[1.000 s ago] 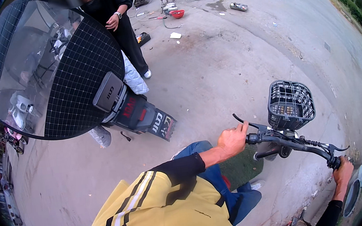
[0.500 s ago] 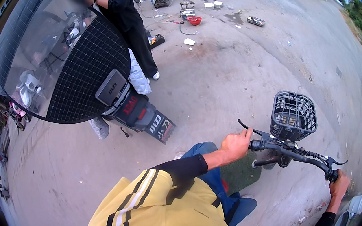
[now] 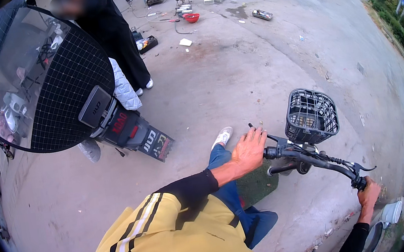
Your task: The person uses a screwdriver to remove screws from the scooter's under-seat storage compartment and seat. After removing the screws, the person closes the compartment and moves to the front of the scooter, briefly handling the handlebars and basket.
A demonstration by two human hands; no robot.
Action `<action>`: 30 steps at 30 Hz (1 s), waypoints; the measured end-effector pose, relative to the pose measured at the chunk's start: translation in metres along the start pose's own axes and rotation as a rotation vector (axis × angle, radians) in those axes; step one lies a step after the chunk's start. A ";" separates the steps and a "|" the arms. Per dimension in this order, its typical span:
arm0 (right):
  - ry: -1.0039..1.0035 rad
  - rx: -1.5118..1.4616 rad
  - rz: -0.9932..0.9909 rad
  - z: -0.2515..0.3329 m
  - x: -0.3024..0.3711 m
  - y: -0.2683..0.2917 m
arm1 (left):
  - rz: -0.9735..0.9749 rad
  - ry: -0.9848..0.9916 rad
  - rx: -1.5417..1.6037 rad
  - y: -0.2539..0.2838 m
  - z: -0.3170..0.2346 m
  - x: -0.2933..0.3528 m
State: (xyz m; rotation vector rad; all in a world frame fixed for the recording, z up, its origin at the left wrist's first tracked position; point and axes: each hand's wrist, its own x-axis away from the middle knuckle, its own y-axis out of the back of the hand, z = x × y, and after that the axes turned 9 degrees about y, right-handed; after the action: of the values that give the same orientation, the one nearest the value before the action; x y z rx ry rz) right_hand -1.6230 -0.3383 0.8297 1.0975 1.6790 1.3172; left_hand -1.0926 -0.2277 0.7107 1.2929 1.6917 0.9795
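Note:
My left hand (image 3: 249, 150) lies by the left end of the handlebar (image 3: 312, 159), its fingers stretched out over the grip and the base of the brake lever (image 3: 262, 134). How firmly the palm touches the grip is hidden. On the other side, my right hand (image 3: 369, 193) is wrapped round the right handlebar grip (image 3: 358, 183), below the right brake lever (image 3: 368, 168). A black plastic basket (image 3: 310, 115) is mounted in front of the bars. Between my legs shows a footboard with a green mat (image 3: 258, 183).
Front left stands a scooter (image 3: 135, 134) with a dark windshield (image 3: 71, 86); a person in black (image 3: 113, 41) is beside it. Farther off lie a red bowl (image 3: 192, 18), a toolbox (image 3: 146, 44) and a tray (image 3: 262, 15). A white round object (image 3: 391, 211) sits near my right arm.
My left hand has loosened from its curl round the grip, and its fingers now stretch out. My white-shoed foot has come into view at the left. The surroundings have shifted leftward and up.

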 end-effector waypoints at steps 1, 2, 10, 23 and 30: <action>0.018 0.007 -0.040 -0.005 -0.008 0.000 | -0.011 -0.003 0.000 -0.004 -0.001 -0.007; 0.032 0.006 -0.071 -0.006 -0.015 -0.004 | -0.015 0.000 -0.008 -0.003 -0.001 -0.014; 0.047 0.034 -0.148 0.000 -0.083 -0.010 | -0.019 0.012 0.027 -0.012 0.015 -0.069; -0.002 0.052 0.163 -0.032 -0.254 -0.023 | 0.151 0.082 -0.031 -0.041 0.012 -0.233; 0.070 -0.027 -0.071 -0.047 -0.309 -0.056 | 0.060 0.062 -0.040 -0.067 0.020 -0.292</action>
State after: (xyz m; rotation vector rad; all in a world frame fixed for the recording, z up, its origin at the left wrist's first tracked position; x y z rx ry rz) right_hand -1.5606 -0.6480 0.7966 0.9777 1.7304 1.3433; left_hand -1.0472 -0.5226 0.6782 1.3056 1.6798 1.0940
